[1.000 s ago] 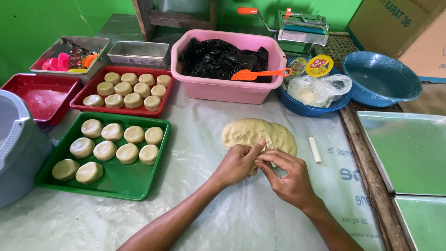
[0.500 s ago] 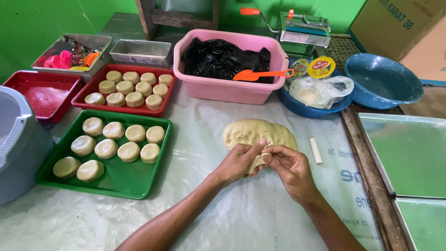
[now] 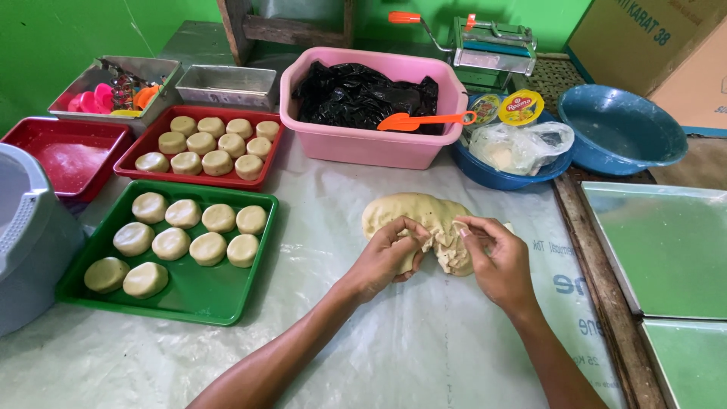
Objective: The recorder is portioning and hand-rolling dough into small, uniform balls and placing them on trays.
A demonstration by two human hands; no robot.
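A pale yellow lump of dough (image 3: 424, 216) lies on the plastic-covered table. My left hand (image 3: 386, 257) grips its near edge from the left, fingers curled around a piece. My right hand (image 3: 496, 261) pinches the dough from the right, thumb and fingers closed on it. Between the two hands the dough is torn and stretched. A green tray (image 3: 204, 295) to the left holds several round dough patties. Behind it a red tray (image 3: 144, 151) holds several more patties.
A pink tub (image 3: 363, 148) with black plastic and an orange scoop (image 3: 424, 120) stands behind the dough. Blue bowls (image 3: 621, 132), a plastic bag, a pasta roller and metal pans line the back. Metal baking sheets (image 3: 666, 250) lie at right, a grey container (image 3: 30, 235) at left.
The hands have drawn apart, the right moving rightward, pulling the near part of the dough lump open between them. The patties and trays have not moved.
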